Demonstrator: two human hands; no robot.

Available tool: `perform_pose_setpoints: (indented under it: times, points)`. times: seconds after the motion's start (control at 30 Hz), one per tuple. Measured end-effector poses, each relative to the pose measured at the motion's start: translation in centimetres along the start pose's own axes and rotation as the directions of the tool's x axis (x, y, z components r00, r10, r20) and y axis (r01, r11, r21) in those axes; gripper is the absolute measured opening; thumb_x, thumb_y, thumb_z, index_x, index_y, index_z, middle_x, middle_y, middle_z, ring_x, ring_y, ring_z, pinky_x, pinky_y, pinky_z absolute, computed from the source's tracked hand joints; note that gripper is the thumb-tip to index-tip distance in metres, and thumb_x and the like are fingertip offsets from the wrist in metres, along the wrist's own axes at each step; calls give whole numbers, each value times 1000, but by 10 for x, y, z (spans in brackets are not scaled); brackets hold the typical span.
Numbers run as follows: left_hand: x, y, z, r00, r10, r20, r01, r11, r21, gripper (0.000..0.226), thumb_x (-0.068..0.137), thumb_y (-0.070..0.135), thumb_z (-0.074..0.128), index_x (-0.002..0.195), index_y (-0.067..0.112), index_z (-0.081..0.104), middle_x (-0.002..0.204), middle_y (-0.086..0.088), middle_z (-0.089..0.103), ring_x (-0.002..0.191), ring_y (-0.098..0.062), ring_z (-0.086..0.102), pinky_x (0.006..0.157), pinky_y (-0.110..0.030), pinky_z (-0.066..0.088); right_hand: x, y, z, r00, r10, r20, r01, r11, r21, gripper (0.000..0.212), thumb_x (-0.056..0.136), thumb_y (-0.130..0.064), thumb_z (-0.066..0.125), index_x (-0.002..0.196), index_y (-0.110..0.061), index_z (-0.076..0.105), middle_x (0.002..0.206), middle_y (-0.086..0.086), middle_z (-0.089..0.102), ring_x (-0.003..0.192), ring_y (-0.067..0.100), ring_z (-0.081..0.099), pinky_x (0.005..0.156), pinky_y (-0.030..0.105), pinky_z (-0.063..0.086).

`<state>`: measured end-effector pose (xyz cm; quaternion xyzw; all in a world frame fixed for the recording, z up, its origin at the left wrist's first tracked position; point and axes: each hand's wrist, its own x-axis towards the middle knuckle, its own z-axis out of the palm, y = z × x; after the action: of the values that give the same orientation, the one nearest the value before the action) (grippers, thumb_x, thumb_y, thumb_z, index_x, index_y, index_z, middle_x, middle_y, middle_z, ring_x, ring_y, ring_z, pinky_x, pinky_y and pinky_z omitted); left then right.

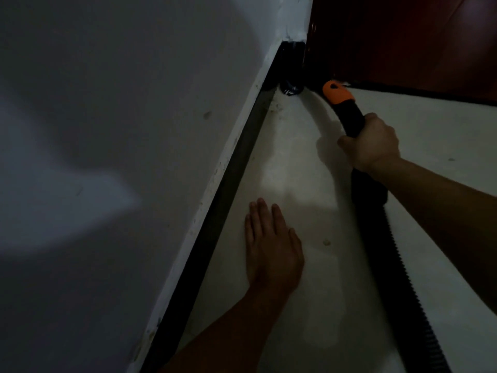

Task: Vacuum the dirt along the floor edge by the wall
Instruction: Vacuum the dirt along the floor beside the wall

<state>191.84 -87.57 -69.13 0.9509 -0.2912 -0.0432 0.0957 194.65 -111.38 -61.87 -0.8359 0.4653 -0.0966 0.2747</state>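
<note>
Nearest is the left arm, reaching up from the bottom to the left hand (pixel 271 246), which lies flat on the pale floor (pixel 309 305) with its fingers straight and close together, holding nothing. It rests just beside the dark strip (pixel 234 168) that runs along the foot of the white wall (pixel 134 130). A ribbed black hose (pixel 398 265) runs up from the bottom right, under the right arm. The right hand (pixel 373 146) is wrapped tight around the black vacuum nozzle (pixel 349 117). The nozzle's orange tip (pixel 337 93) points at the far corner, close to the bottom of a red-brown door (pixel 403 41). Some dirt specks (pixel 274 106) lie by the strip near that corner, left of the tip. A small crumb (pixel 326 242) sits on the floor right of the left hand. A dark thing (pixel 291 68) stands in the corner; I cannot tell what it is.
</note>
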Motion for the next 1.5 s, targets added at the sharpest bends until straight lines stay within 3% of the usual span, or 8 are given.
perform_pose_setpoints:
  times: [0.17, 0.33, 0.63, 0.83, 1.0, 1.1, 1.33, 1.5]
  points:
    - [1, -2, -1, 999, 0, 33, 0, 1000, 15, 65, 96, 42, 11, 153, 10, 10, 160, -16, -2, 148, -29, -6, 120, -41, -1, 7, -7, -2, 996, -29, 85, 26, 999, 27, 48, 88, -20, 68, 129, -6, 48, 101, 11, 52, 85, 29, 54, 68, 37, 43]
    - [0, -1, -4, 1000, -4, 3, 4, 1000, -19, 61, 98, 37, 27, 151, 7, 21, 159, -19, 9, 148, -31, 4, 120, -42, 4, -5, 8, -26, 983, -49, 180, 42, 998, 43, 45, 86, -16, 70, 125, -6, 51, 103, 16, 59, 83, 34, 61, 69, 38, 49]
    - [-2, 0, -2, 1000, -5, -15, 4, 999, -38, 61, 98, 36, 21, 151, 7, 18, 159, -19, 7, 148, -31, 3, 120, -42, 4, -103, 50, -23, 971, -172, 165, 163, 984, 66, 28, 78, -16, 74, 93, -16, 51, 72, -2, 56, 59, 13, 53, 49, 22, 33]
    - [-1, -1, -2, 1000, 6, -8, -6, 999, -52, 60, 99, 36, 25, 151, 7, 21, 159, -19, 8, 148, -31, 3, 120, -41, 3, -56, 11, -17, 991, -112, 78, 117, 991, -60, 42, 87, -25, 69, 118, -4, 50, 96, 16, 59, 76, 27, 50, 64, 32, 39]
    - [-1, -2, 0, 1000, 7, -9, -7, 999, -35, 61, 99, 37, 21, 152, 9, 16, 160, -17, 3, 148, -29, -2, 120, -41, 2, -63, -4, -8, 936, -341, 91, 352, 917, -189, 50, 95, -35, 55, 134, -9, 37, 93, 15, 60, 66, 28, 49, 59, 34, 38]
    - [-1, -1, 0, 1000, 5, -19, -5, 1000, -31, 60, 98, 37, 26, 151, 8, 20, 159, -18, 9, 148, -30, 3, 120, -42, 5, -53, -12, -7, 922, -382, 60, 377, 856, -354, 57, 97, -32, 51, 145, -13, 27, 97, 16, 62, 67, 29, 51, 59, 36, 42]
    - [-1, -1, -3, 999, 7, -37, -8, 1000, -13, 59, 94, 34, 33, 145, 4, 38, 154, -21, 26, 145, -33, 21, 118, -44, 17, -33, -17, -19, 934, -358, 24, 322, 807, -495, 58, 100, -26, 44, 151, -15, 21, 105, 20, 61, 65, 29, 46, 58, 34, 35]
    - [-2, -1, -2, 999, -2, -53, 1, 1000, -20, 58, 94, 33, 35, 144, 3, 40, 153, -21, 29, 143, -34, 25, 117, -44, 19, -45, 37, -51, 955, -295, -25, 247, 839, -485, 55, 97, -29, 49, 146, -18, 25, 87, 15, 56, 49, 22, 37, 48, 26, 23]
